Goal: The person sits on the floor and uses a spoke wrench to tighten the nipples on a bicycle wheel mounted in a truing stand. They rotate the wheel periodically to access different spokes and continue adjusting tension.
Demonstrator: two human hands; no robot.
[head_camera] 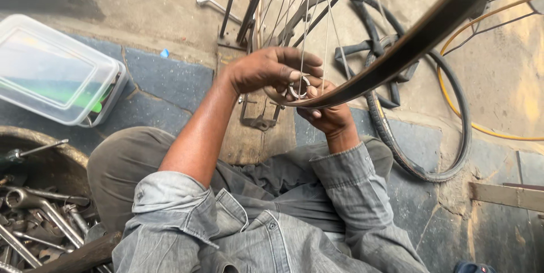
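A bicycle wheel rim point(408, 43) with thin metal spokes point(306, 18) stands in front of me. My left hand point(272, 70) curls around the rim's lower edge, fingers pinching a small round metal tool point(299, 87) against a spoke. My right hand point(328, 115) sits just below the rim, fingers closed on its underside next to the same tool. Both sleeves are grey denim.
A clear plastic lidded box point(56, 72) lies at the left. A round pan of spanners and wrenches point(39, 216) sits at the lower left. A black tyre point(447, 137) and yellow hose point(453, 103) lie on the ground at the right, and a metal stand point(241, 18) rises behind.
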